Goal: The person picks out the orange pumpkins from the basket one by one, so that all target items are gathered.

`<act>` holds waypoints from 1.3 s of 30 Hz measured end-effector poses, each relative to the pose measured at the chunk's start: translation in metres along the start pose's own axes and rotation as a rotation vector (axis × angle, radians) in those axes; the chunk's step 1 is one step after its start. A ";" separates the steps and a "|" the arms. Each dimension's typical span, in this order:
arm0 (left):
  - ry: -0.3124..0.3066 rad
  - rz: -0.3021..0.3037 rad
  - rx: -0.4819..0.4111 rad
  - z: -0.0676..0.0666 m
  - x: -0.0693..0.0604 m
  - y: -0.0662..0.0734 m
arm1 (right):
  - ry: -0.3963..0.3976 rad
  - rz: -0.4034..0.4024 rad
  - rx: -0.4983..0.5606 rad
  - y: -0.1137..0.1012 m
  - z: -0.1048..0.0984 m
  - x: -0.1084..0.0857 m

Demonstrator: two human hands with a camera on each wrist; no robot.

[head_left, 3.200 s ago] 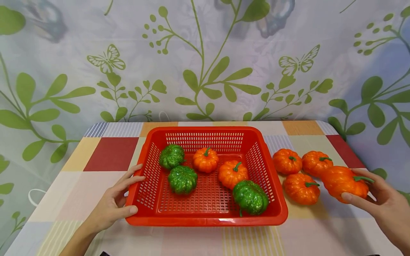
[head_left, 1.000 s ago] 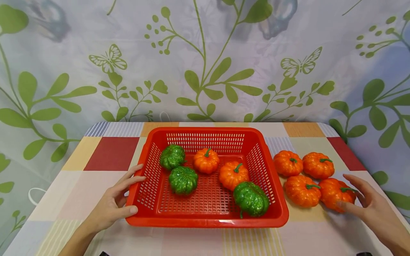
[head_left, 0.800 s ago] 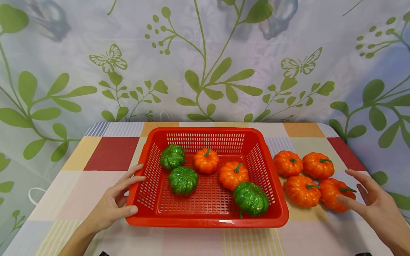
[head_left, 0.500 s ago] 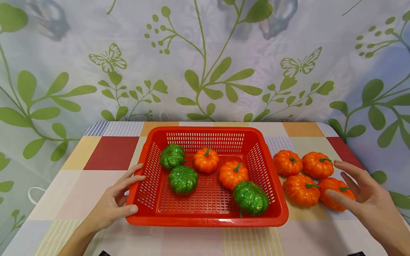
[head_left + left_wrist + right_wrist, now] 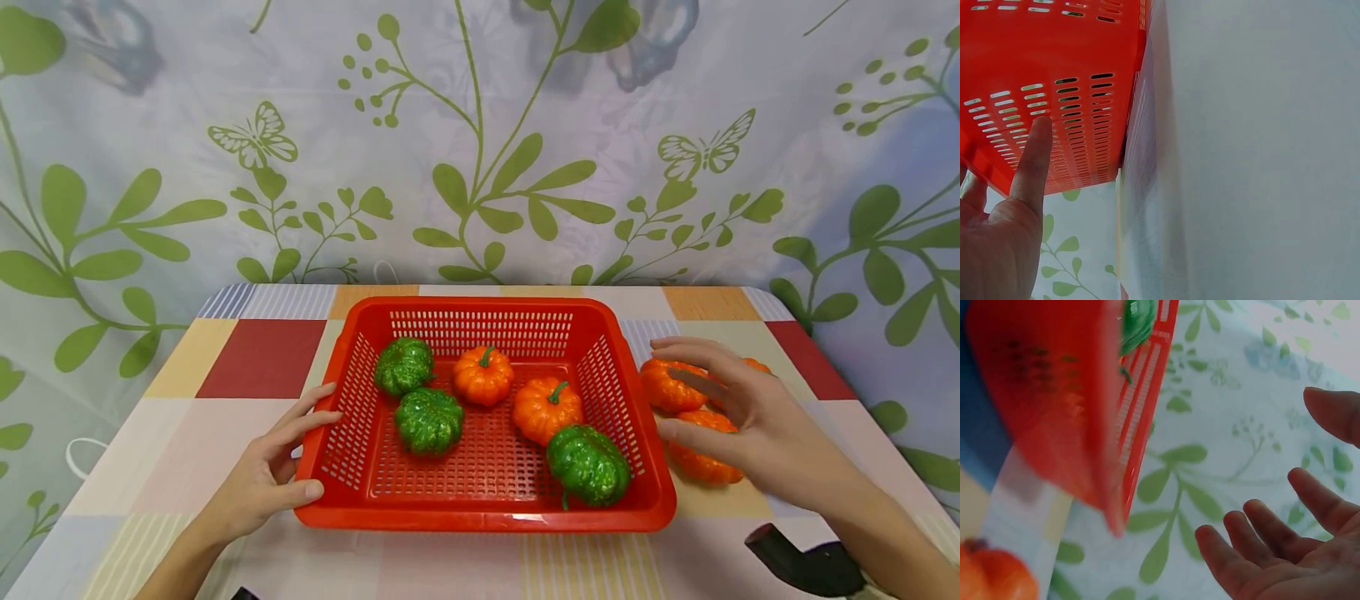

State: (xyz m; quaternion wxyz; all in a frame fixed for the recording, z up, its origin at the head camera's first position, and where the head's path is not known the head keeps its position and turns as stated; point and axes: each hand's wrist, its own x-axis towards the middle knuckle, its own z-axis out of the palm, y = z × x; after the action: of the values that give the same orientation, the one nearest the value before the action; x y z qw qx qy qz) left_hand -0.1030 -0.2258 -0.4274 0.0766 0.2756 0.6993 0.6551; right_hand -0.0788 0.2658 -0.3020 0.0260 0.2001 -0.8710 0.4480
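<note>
A red plastic basket (image 5: 487,518) stands on the table. Inside are three glittery green pumpkins (image 5: 429,421) and two small orange pumpkins (image 5: 482,377). My left hand (image 5: 255,475) rests against the basket's left side, fingertips on the rim and thumb at the near corner; in the left wrist view a straight finger (image 5: 1034,159) touches the slotted outer wall. My right hand (image 5: 750,417) hovers, fingers spread and holding nothing, over several orange pumpkins (image 5: 705,454) right of the basket, hiding some. One orange pumpkin (image 5: 997,575) also shows in the right wrist view.
A checked cloth (image 5: 262,358) covers the table. Behind it hangs a pale curtain (image 5: 300,83) printed with green leaves and butterflies. A dark curved piece (image 5: 810,567) sits at my right wrist.
My right hand carried an orange pumpkin, set it down beside the others and let go, then moved left over the group toward the basket. The left hand and basket stayed in place.
</note>
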 end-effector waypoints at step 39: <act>0.007 -0.008 0.009 0.000 -0.001 -0.001 | -0.398 0.122 -0.284 0.025 0.108 0.104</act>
State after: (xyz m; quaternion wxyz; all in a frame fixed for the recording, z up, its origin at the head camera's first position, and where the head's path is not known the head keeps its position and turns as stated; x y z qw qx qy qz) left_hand -0.1029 -0.2266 -0.4284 0.0754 0.2708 0.7035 0.6527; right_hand -0.1696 0.1596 -0.3624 -0.1455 0.2257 -0.9236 0.2736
